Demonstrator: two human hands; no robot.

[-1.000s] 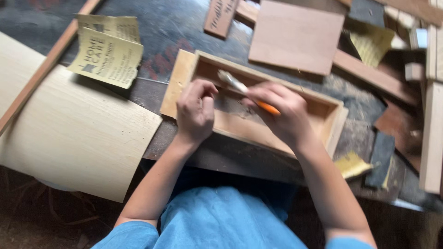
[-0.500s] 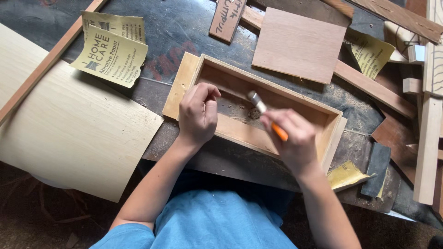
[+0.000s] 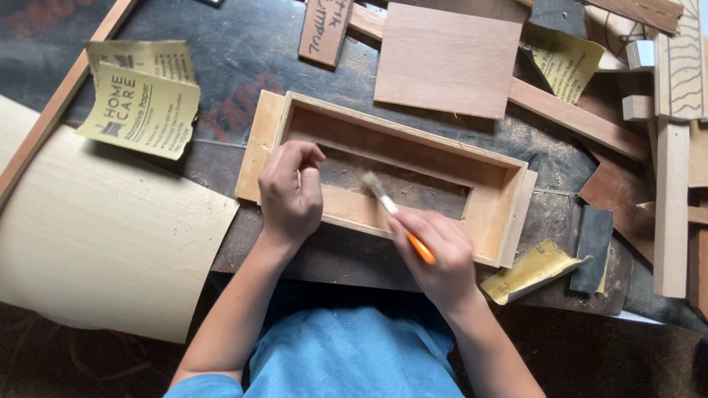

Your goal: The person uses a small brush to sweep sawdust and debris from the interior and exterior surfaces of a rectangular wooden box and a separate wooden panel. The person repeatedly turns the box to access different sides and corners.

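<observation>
A shallow rectangular wooden box (image 3: 498,197) lies on the dark workbench, with a long slot cut through its bottom. My left hand (image 3: 290,193) rests on the box's near left part, fingers curled over the inner edge. My right hand (image 3: 436,256) grips a small brush (image 3: 389,206) with an orange and white handle. Its pale bristles touch the dusty slot near the middle of the box.
Yellow sandpaper sheets (image 3: 140,99) lie at the back left, another sandpaper sheet (image 3: 529,271) by the box's right end. A pale curved veneer sheet (image 3: 96,236) covers the left. A brown plywood panel (image 3: 446,59), wood strips (image 3: 671,206) and offcuts crowd the back and right.
My right hand has drawn the brush from the box's upper middle toward its near side and to the right. My left hand has stayed on the box.
</observation>
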